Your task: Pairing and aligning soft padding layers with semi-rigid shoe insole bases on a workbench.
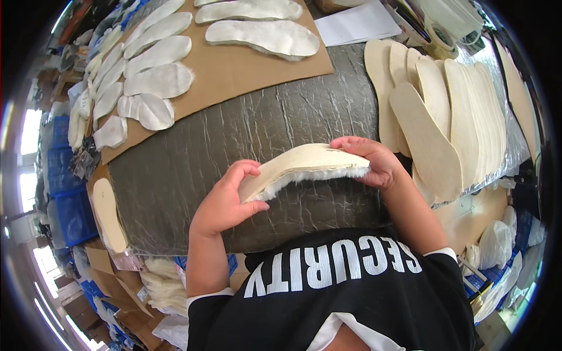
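Note:
Between my two hands an insole (310,158) is held up over the dark table, bowed upward in the middle. Its upper face is smooth and cream, and white fleece shows along the edge toward me. My left hand (225,199) pinches the left end, thumb below and fingers on top. At the other end my right hand (377,161) grips with its fingers over the top, its thumb partly hidden. Close to my right forearm lie overlapping cream insoles (427,140), several of them in a fanned row.
Dark plastic sheeting (252,117) covers the table. Silvery-white insoles (263,38) lie on a brown cardboard sheet (205,88) at the far left. A lone cream insole (109,216) rests at the left edge. White paper (357,24) and tape rolls (440,38) sit at the back.

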A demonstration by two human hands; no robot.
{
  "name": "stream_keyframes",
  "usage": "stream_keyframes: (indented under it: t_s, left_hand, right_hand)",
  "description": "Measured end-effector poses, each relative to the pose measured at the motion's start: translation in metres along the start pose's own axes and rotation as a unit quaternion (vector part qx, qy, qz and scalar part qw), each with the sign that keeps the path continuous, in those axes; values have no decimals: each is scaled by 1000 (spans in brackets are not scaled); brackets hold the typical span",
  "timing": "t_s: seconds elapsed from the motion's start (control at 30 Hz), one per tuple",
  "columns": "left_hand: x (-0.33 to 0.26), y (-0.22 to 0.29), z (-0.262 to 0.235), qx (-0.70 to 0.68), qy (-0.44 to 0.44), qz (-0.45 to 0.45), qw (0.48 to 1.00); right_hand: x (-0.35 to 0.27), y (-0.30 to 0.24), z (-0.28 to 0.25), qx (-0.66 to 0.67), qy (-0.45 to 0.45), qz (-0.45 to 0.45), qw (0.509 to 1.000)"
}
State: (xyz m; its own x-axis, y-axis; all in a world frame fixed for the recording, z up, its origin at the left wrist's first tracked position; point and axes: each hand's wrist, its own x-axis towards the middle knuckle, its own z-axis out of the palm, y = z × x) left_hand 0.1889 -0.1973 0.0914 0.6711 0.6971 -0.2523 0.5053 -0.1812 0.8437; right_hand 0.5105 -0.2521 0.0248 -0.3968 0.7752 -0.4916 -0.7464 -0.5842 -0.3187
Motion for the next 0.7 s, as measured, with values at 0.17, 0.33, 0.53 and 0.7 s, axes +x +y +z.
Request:
stream_keyframes:
  t_s: [0.17,0.33,0.53,0.7]
  left_hand:
    - [-8,3,0,-86,-29,-15,996]
    - [-16,7,-5,-63,-45,-8,997]
    - [-16,9,-3,-61,-54,-4,997]
    - [-16,9,0,-73,-58,-17,996]
  right_hand:
    - [-12,1,-3,-24,-49,-9,998]
    - [-39,-3,33,-616,-27,-332,714]
    - [-41,11,76,-764,-20,-383,519]
    - [-36,23,77,-788,-16,-355,502]
